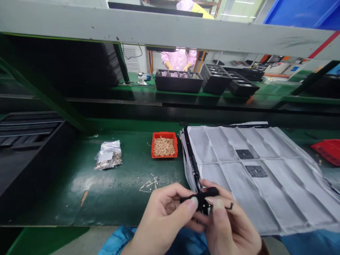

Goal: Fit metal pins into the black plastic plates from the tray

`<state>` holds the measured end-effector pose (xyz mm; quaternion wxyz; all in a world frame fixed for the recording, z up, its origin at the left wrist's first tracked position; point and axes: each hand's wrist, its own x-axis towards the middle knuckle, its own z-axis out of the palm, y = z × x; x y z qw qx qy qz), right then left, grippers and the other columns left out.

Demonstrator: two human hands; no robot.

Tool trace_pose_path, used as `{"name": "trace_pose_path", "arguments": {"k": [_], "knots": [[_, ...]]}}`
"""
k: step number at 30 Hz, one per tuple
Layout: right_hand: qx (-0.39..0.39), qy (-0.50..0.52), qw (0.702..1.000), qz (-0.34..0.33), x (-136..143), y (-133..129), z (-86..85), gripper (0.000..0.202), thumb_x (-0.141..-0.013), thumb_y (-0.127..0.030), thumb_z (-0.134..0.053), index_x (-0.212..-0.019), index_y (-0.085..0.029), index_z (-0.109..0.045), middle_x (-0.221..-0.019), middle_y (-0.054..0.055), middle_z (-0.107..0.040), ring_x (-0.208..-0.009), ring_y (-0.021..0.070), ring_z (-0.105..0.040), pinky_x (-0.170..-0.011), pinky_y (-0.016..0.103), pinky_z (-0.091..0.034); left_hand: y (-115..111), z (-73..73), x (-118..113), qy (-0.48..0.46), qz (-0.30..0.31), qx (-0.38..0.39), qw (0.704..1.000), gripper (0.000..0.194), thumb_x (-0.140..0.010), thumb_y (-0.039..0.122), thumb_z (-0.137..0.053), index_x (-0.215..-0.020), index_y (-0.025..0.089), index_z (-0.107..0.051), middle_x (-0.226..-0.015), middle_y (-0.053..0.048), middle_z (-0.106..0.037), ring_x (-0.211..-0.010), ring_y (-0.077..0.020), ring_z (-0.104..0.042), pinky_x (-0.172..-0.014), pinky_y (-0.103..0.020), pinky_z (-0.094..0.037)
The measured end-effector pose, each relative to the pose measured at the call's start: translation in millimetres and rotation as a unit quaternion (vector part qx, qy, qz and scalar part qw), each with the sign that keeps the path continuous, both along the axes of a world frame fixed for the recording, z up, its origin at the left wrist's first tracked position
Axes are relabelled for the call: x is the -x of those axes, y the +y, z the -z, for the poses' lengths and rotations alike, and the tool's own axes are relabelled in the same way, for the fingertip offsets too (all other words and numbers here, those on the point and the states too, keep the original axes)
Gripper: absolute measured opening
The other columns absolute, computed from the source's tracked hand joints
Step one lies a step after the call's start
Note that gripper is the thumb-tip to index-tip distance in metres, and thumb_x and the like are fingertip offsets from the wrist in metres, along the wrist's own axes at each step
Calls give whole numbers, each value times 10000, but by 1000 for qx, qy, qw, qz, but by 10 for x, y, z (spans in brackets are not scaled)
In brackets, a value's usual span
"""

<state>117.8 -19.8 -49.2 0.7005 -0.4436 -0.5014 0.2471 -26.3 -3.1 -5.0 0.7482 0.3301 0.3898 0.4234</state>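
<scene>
Above the table's front edge, my left hand [167, 212] pinches a small black plastic part [199, 199] between thumb and fingers. My right hand [228, 221] grips the same part from the other side, its thumb pressed on it. A thin dark piece with a bent end [230, 206] pokes out past the right fingers; whether it belongs to the part I cannot tell. Left of the hands lie several small loose pin-like pieces [150, 184]. Behind them an orange-red bin [152, 156] holds many thin beige pieces [164, 146].
A plastic bag of small metal parts [108, 156] lies at left. Right, a stack of white compartment trays [228, 184] bears two flat black plates [256, 171]. A black crate [53, 152] stands far left. Beyond the crossbeam, a person in pink [179, 58] works at black boxes [178, 82].
</scene>
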Motion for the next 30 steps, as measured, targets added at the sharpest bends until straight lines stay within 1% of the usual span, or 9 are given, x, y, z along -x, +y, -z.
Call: {"name": "trace_pose_path", "arguments": {"k": [3,5,7,9,12,17,21,25,30], "knots": [[44,76,994,-72,-16,61,-40,163,-1002,-201,-667,-908,-241,-794,-1210,71,-832,-1052,220,-826,-874,287,-674,32,46,-11,114,5,-112,987,184,-818,258,-834,-714,154,-725,-942,-54,-674,-827,-165,-667,-761,-246,-567],[80,48,985,-144,-13,96,-108,146,-982,-215,-702,-884,-250,-805,-1248,70,-816,-1140,225,-799,-937,267,-655,8,59,-21,192,38,-151,969,50,-800,177,-802,-842,173,-775,-757,4,-588,-712,-141,-579,-693,-220,-518],[109,22,975,-192,4,107,-152,134,-966,-233,-725,-869,-257,-815,-1260,69,-809,-1252,244,-745,-1023,296,-626,-41,60,-35,216,57,-143,964,277,-811,168,-783,-1087,195,-772,-681,34,-558,-633,-139,-534,-626,-216,-488],[114,45,979,-165,31,86,-130,142,-977,-260,-716,-877,-260,-818,-1311,67,-788,-1309,241,-709,-1069,301,-599,-92,55,-46,207,47,-130,969,335,-848,217,-777,-1180,206,-741,-762,3,-643,-659,-148,-571,-620,-214,-489],[95,98,988,-69,81,21,-1,127,-982,-249,-713,-913,-252,-819,-1423,65,-728,-1298,201,-718,-1059,236,-583,-140,60,-48,152,-35,-106,982,216,-901,331,-785,-1056,184,-754,-873,-43,-711,-707,-143,-614,-650,-205,-523],[96,102,989,-55,193,-49,78,131,-964,-268,-724,-888,-237,-827,-1306,103,-792,-1121,264,-805,-918,342,-675,-173,139,-28,24,-74,-85,993,448,-975,540,-699,-1175,150,-797,-790,-69,-728,-533,-125,-628,-500,-206,-540],[95,80,992,-17,274,-41,7,152,-963,-254,-716,-862,-218,-824,-1250,114,-813,-1078,285,-817,-864,381,-697,-212,154,-68,95,-135,-125,978,383,-962,493,-727,-1078,155,-864,-1095,-154,-778,-752,-219,-761,-622,-263,-644],[36,6,999,19,341,7,-18,142,-946,-143,-706,-919,-218,-824,-1186,70,-836,-1057,240,-824,-760,274,-694,-276,109,-196,136,-218,-62,965,433,-916,479,-805,-1255,209,-807,-988,-91,-845,-797,-212,-801,-719,-226,-657],[-9,-69,993,101,380,63,-41,147,-922,-99,-709,-914,-206,-809,-1186,52,-829,-1045,236,-825,-779,286,-693,-332,44,-274,192,-245,-72,948,335,-926,514,-790,-1082,220,-831,-848,-52,-862,-678,-164,-791,-654,-152,-624]]}}
